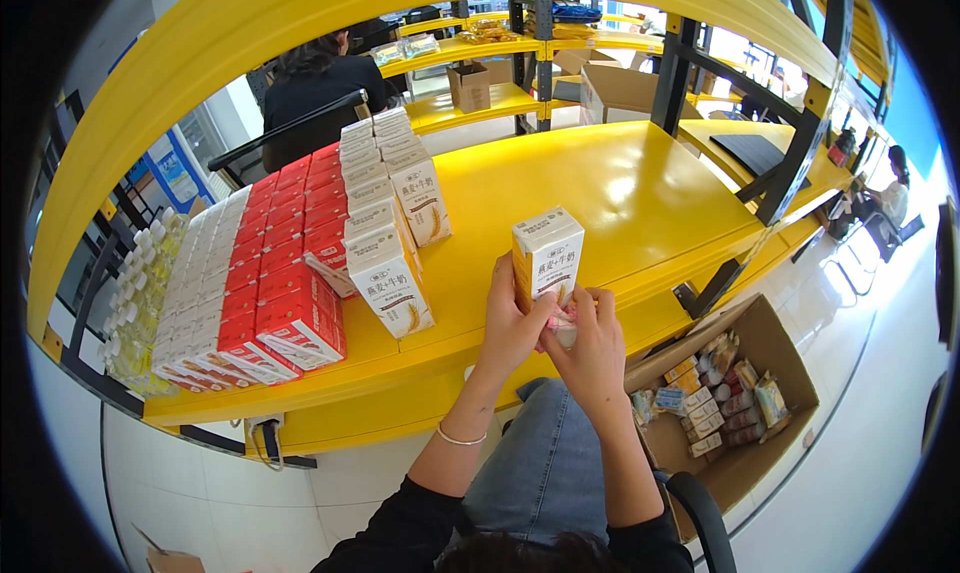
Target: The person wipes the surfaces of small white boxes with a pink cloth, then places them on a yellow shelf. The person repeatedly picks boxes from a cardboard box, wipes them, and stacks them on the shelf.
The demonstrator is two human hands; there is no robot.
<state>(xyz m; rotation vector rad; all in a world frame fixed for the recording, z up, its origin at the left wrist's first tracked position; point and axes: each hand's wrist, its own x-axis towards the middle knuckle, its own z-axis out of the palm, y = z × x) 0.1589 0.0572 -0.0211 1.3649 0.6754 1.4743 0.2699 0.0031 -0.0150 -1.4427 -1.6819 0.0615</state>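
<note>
Upright above my lap, a white drink carton (556, 262) with a wheat picture is held in my left hand (517, 314), whose fingers wrap its left side and lower part. My right hand (596, 340) pinches a small pink-and-white item (562, 319) against the carton's lower end; the hands partly hide it, and I cannot tell what it is. To the left on the yellow shelf (540, 172), matching white cartons (390, 288) stand in rows beside red-and-white cartons (300, 310). More white cartons (195, 288) and bottles of yellow liquid (142, 295) stand farther left.
A cardboard box (791, 370) of mixed packaged goods sits on the floor at the right, near a black chair armrest (701, 513). A yellow beam (420, 10) crosses overhead, with dark uprights (675, 78) at the right. A person (322, 93) sits behind the shelf; another (892, 198) sits far right.
</note>
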